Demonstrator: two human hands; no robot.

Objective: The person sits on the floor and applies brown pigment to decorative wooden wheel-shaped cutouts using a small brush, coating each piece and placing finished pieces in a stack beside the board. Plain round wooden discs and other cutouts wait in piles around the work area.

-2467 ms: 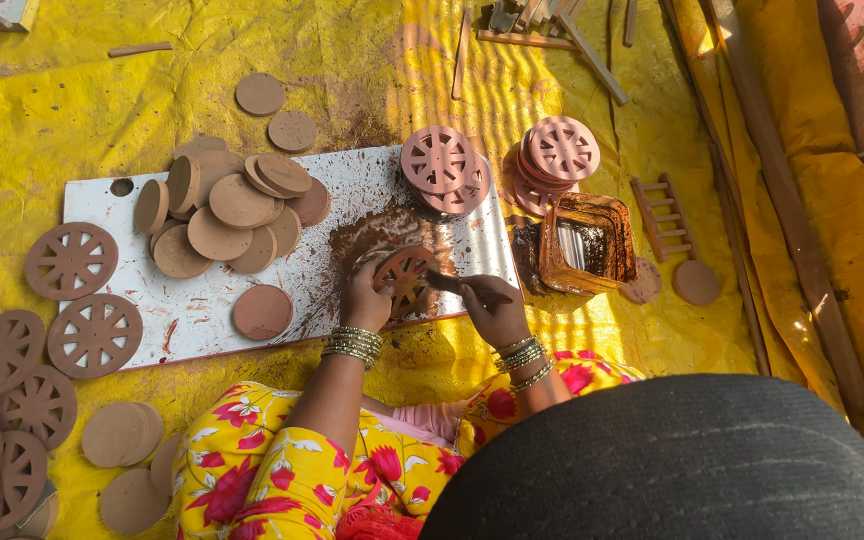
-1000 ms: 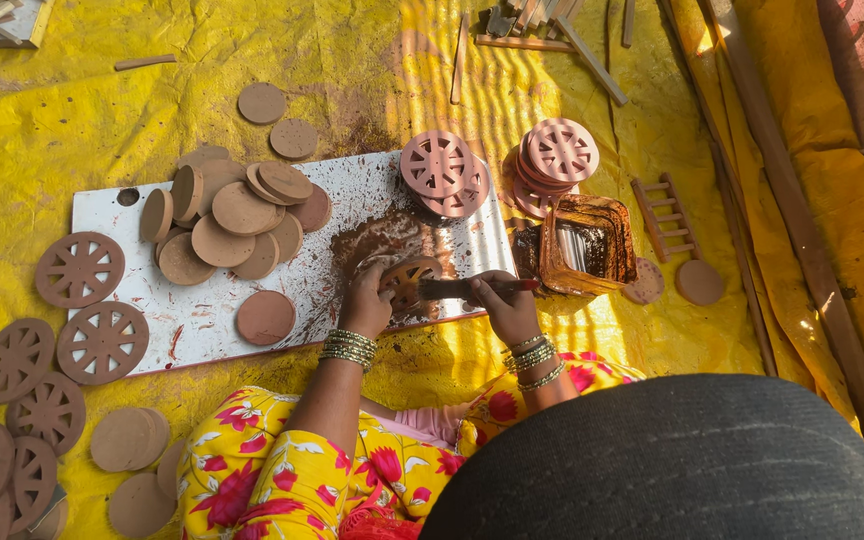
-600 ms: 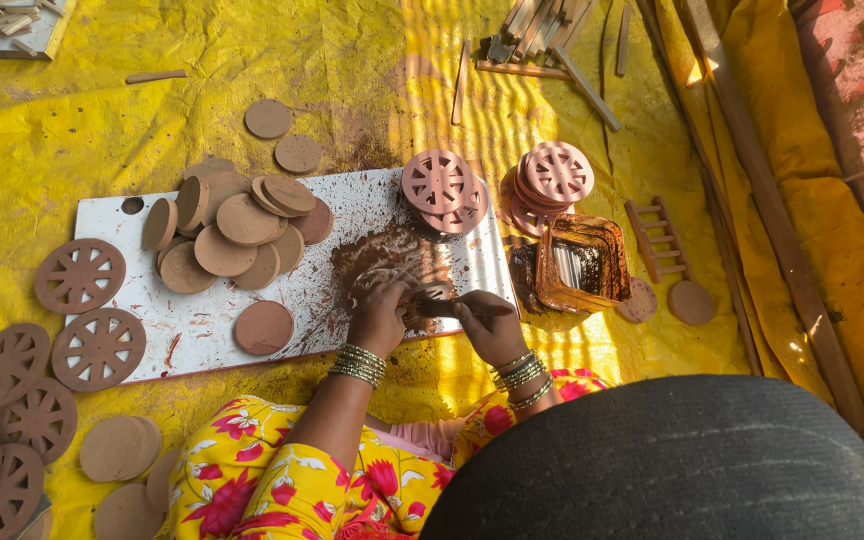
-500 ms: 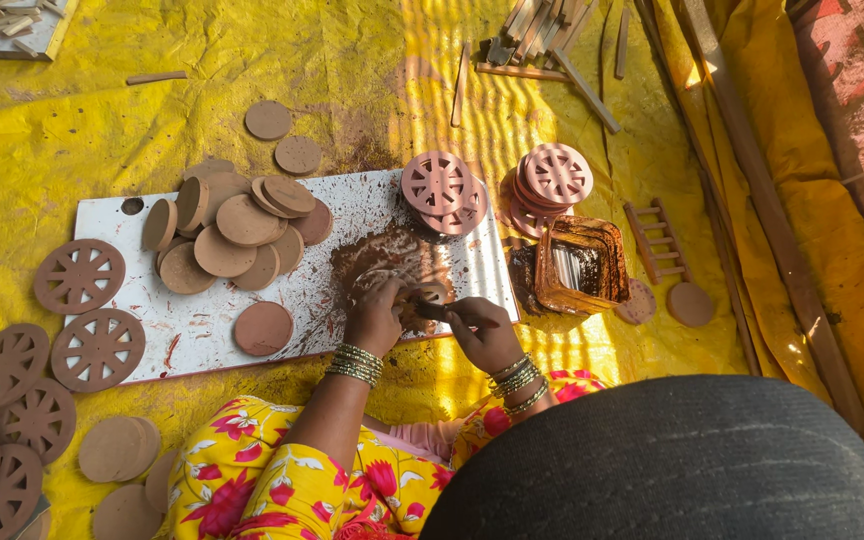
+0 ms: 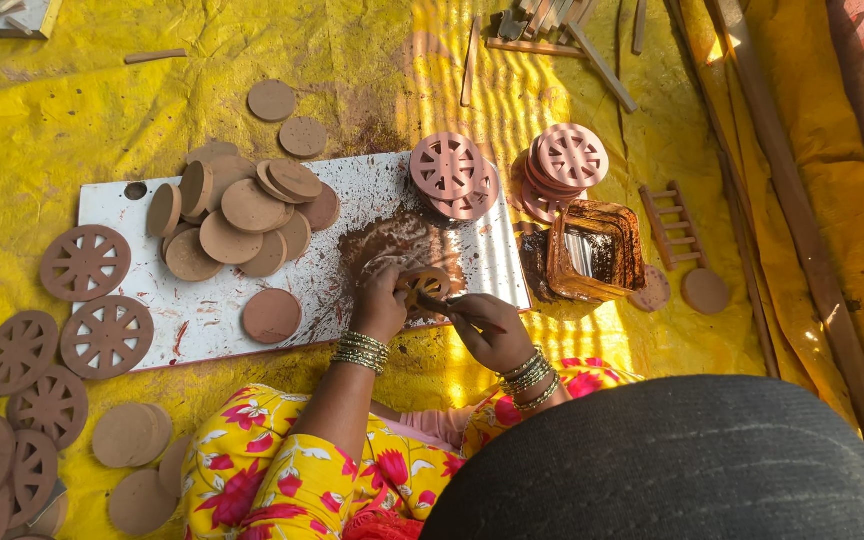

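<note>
My left hand [image 5: 380, 304] presses on a round clay disc [image 5: 426, 287] that lies on the white board [image 5: 202, 320] near its front right corner. Spoke-shaped openings show in the disc. My right hand [image 5: 490, 330] grips a thin stick-like tool [image 5: 444, 307] whose tip touches the disc. Both wrists wear stacked bangles. A wet brown clay smear [image 5: 392, 245] surrounds the disc on the board.
A heap of plain clay discs [image 5: 242, 210] lies on the board, one single disc [image 5: 272, 315] near its front. Cut wheel discs are stacked at the back right [image 5: 447, 170] [image 5: 570, 158] and spread at the left [image 5: 85, 263]. A brown tray [image 5: 592, 250] stands to the right.
My right hand has shifted slightly down and right with the tool while the left hand stays on the disc. The view has drifted a little.
</note>
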